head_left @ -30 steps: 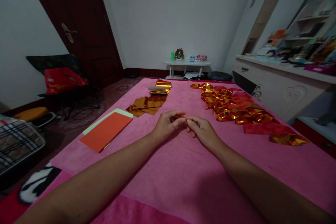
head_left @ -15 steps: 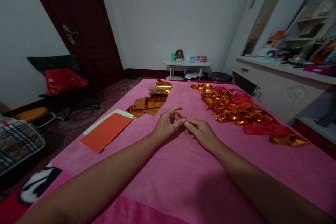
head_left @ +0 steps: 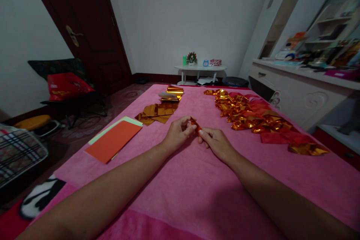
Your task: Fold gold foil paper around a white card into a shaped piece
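My left hand (head_left: 177,135) and my right hand (head_left: 215,140) meet at the middle of the pink blanket (head_left: 182,187). Both pinch one small folded piece of gold and red foil (head_left: 195,123) between their fingertips, just above the cloth. To the far left of my hands lies a pile of flat gold foil sheets (head_left: 159,110). A long heap of folded gold and red foil pieces (head_left: 250,118) runs along the right side.
An orange sheet on pale green paper (head_left: 114,139) lies at the left of the blanket. A chair with a red bag (head_left: 66,84) stands by the dark door. A small white table (head_left: 199,69) stands at the far wall, a white cabinet (head_left: 300,90) on the right.
The foil piece has risen a little between my fingertips and shows more of its red and gold. My hands stay in the same spot, and my left fingers have curled back around it.
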